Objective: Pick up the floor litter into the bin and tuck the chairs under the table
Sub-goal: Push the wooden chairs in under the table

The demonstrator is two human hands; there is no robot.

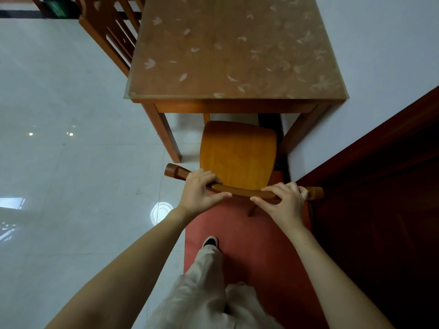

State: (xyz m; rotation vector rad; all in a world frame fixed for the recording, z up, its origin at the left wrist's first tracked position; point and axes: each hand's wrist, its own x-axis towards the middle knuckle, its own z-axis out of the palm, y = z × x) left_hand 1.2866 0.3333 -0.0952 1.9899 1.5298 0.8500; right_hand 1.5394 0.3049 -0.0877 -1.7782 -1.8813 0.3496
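Pale glossy floor tiles (71, 150) fill the left of my view, with a white wall on the right and a dark wooden door (380, 186) at lower right. Between them stands the desk (232, 48), its top covered by a brownish sheet printed with pale leaf shapes, its right edge against the wall. I see a second chair (111, 34) with a slatted back along the desk's far left side, close against it.

Directly below me is the chair (237, 155) I am handling. Its orange-brown seat points toward the desk, the front edge just under the desk's near rim, while most of the seat is clear of it. My left hand (202, 191) is curled over the curved top rail of the backrest, fingers over the front and thumb along the near side. My right hand (282, 200) grips the same rail further right in the same way. Both hands are closed around the rail, near one another.

Under the chair lies a red mat (261, 245); one black shoe (210, 242) and light trousers stand on it.
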